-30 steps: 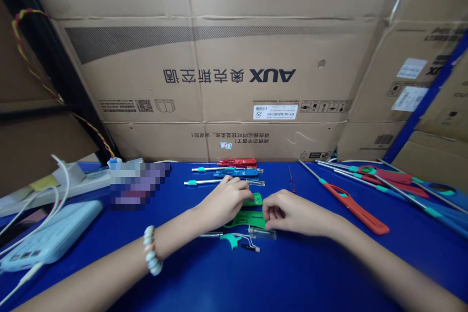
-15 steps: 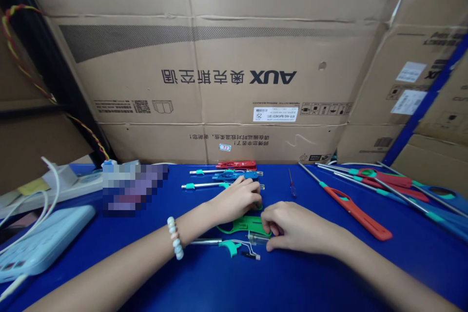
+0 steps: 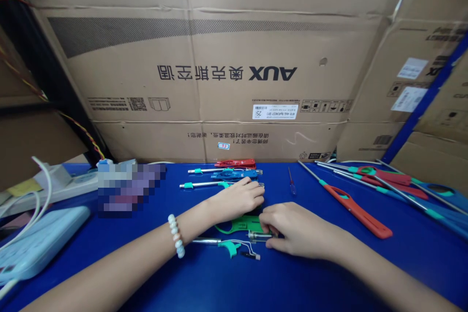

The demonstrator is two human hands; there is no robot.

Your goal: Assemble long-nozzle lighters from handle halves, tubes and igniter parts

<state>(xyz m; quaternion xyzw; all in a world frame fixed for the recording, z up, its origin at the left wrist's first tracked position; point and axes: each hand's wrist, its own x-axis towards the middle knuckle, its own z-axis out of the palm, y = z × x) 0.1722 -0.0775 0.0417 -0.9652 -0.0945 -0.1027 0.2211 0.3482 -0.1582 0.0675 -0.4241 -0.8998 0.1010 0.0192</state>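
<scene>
i pin the green plastic lighter shell on the blue desk, at centre, under my left hand; that grip lies open, palm down. my right hand has its grip clamped on a small clear tube at the shell's right end. 1 teal trigger part lies just beside the shell.

My one head camera looks forward and down, close over the blue bench, facing stacked cardboard boxes.
</scene>
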